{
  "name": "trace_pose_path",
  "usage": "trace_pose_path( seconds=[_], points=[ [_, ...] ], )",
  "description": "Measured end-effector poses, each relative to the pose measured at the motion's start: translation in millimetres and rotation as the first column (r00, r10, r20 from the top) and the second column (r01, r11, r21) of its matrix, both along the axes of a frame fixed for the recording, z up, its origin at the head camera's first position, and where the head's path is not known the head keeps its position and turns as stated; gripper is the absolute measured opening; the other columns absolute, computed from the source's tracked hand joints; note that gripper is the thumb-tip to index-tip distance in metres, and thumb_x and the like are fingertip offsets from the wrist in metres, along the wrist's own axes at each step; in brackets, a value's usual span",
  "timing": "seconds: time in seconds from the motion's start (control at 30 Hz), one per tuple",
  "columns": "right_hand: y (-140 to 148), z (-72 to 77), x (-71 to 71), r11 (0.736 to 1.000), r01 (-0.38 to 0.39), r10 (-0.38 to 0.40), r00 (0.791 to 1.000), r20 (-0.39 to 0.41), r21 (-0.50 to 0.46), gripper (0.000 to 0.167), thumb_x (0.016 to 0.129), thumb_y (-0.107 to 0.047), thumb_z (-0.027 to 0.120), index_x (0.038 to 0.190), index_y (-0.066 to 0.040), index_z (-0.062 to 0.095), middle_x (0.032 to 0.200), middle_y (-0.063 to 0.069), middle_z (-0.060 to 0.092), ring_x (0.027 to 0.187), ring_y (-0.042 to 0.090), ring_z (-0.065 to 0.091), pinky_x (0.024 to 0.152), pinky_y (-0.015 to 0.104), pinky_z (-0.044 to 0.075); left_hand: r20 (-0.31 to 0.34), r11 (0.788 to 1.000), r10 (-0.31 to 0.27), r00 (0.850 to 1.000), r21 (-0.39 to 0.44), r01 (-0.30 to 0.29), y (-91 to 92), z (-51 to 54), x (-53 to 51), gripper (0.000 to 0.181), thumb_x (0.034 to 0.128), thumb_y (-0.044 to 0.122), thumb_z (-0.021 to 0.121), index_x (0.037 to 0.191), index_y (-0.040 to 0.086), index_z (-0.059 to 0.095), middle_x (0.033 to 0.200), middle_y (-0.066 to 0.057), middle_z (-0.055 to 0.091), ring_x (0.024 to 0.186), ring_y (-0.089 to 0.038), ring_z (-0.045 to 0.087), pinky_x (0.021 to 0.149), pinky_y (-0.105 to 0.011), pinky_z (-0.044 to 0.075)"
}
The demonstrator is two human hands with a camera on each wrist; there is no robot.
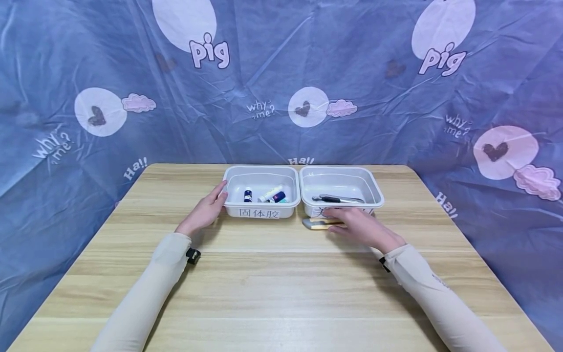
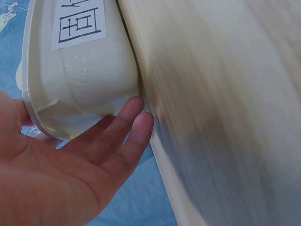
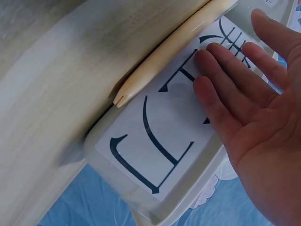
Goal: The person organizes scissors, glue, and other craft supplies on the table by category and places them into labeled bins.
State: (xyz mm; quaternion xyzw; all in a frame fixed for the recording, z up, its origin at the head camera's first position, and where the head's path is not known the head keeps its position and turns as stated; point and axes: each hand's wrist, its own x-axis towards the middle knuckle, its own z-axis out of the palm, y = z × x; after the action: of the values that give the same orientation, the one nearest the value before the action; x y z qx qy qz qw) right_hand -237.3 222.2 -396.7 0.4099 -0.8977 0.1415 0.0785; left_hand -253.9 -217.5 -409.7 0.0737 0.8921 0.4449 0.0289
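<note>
My left hand [image 1: 204,210] rests its fingers against the left end of a white plastic bin [image 1: 288,211], and the left wrist view shows them straight and loosely spread. Several small glue sticks [image 1: 248,196] with dark blue and white parts lie inside it. In front of the second white bin [image 1: 340,183], a slim tan tool [image 1: 314,224] with a grey end lies on the table along the front wall. Over that tool hovers my right hand [image 1: 360,227], its fingers extended near the bin's label [image 3: 146,141], holding nothing. A black and silver utility knife [image 1: 336,199] lies in that bin.
Both bins stand side by side near the far edge of the wooden table [image 1: 272,288], each with a paper label in front. A blue printed cloth [image 1: 264,137] hangs behind and around the table.
</note>
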Motion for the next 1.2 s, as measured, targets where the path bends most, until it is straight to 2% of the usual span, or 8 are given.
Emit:
trace_pose_path(
  seconds=[0.1, 0.23, 0.37, 0.47, 0.63, 0.87, 1.2],
  points=[
    [-1, -1.5, -1.6, 1.0, -0.003, 0.003, 1.0, 0.003, 0.008, 0.038, 0.09, -0.016, 0.079, 0.126, -0.006, 0.07, 0.117, 0.008, 0.076, 0.104, 0.026, 0.073, 0.09, 0.043, 0.059, 0.0, 1.0, 0.001, 1.0, -0.004, -0.001, -0.5, 0.0, 0.3, 0.059, 0.1124, 0.039, 0.032, 0.166, 0.02, 0.015, 0.161, -0.028, 0.033, 0.134, -0.048, 0.052, 0.122, -0.061, 0.025],
    [-1, -5.8, -2.9, 1.0, -0.003, 0.003, 1.0, 0.01, 0.031, 0.037, 0.09, -0.015, 0.079, 0.124, -0.007, 0.071, 0.118, 0.007, 0.075, 0.106, 0.026, 0.073, 0.093, 0.043, 0.059, 0.004, 1.0, 0.001, 1.0, -0.009, -0.001, -1.0, -0.3, 1.0, 0.06, 0.1124, 0.039, 0.031, 0.166, 0.02, 0.014, 0.162, -0.027, 0.03, 0.141, -0.048, 0.044, 0.123, -0.061, 0.022],
    [-2, -9.4, -3.0, 0.999, -0.007, 0.007, 1.0, -0.002, 0.039, 0.035, 0.087, -0.01, 0.081, 0.121, -0.006, 0.072, 0.118, 0.008, 0.075, 0.109, 0.027, 0.071, 0.096, 0.043, 0.057, 0.005, 1.0, 0.003, 1.0, -0.018, -0.003, -1.3, 0.0, 1.4, 0.06, 0.1123, 0.04, 0.031, 0.166, 0.021, 0.014, 0.162, -0.027, 0.031, 0.14, -0.048, 0.044, 0.122, -0.062, 0.025],
    [-3, -10.5, -2.9, 0.999, -0.02, 0.021, 1.0, -0.021, 0.049, 0.032, 0.084, -0.005, 0.083, 0.114, -0.007, 0.074, 0.114, 0.007, 0.075, 0.105, 0.027, 0.072, 0.094, 0.043, 0.058, 0.001, 1.0, 0.004, 1.0, -0.019, -0.004, -1.3, -0.1, 1.1, 0.059, 0.1123, 0.04, 0.031, 0.166, 0.02, 0.014, 0.161, -0.027, 0.032, 0.14, -0.047, 0.045, 0.122, -0.061, 0.026],
    [-4, -11.2, -2.5, 0.997, -0.018, 0.019, 1.0, -0.019, 0.074, 0.033, 0.08, -0.003, 0.085, 0.111, -0.009, 0.075, 0.11, 0.005, 0.073, 0.1, 0.024, 0.071, 0.091, 0.042, 0.059, -0.003, 1.0, 0.005, 1.0, -0.011, -0.005, -1.0, 0.3, 0.6, 0.06, 0.1123, 0.039, 0.031, 0.166, 0.019, 0.015, 0.162, -0.027, 0.031, 0.145, -0.046, 0.038, 0.123, -0.059, 0.022],
    [-2, -11.5, -1.9, 0.997, -0.006, 0.002, 0.999, 0.044, 0.083, 0.034, 0.083, -0.002, 0.083, 0.115, -0.009, 0.074, 0.113, 0.006, 0.073, 0.104, 0.025, 0.07, 0.092, 0.043, 0.057, -0.005, 1.0, -0.001, 1.0, 0.001, 0.001, 0.0, 0.9, 0.1, 0.06, 0.1123, 0.039, 0.032, 0.166, 0.019, 0.016, 0.157, -0.029, 0.039, 0.128, -0.046, 0.058, 0.117, -0.06, 0.035],
    [-2, -10.0, 0.9, 0.996, -0.032, 0.027, 0.998, 0.063, 0.087, 0.035, 0.083, -0.003, 0.082, 0.117, -0.01, 0.073, 0.111, 0.003, 0.072, 0.103, 0.022, 0.069, 0.091, 0.042, 0.058, -0.002, 1.0, 0.002, 1.0, -0.004, -0.002, 0.2, 0.1, 0.1, 0.06, 0.1122, 0.041, 0.032, 0.166, 0.019, 0.016, 0.158, -0.029, 0.038, 0.128, -0.046, 0.058, 0.116, -0.06, 0.036]
  ],
)
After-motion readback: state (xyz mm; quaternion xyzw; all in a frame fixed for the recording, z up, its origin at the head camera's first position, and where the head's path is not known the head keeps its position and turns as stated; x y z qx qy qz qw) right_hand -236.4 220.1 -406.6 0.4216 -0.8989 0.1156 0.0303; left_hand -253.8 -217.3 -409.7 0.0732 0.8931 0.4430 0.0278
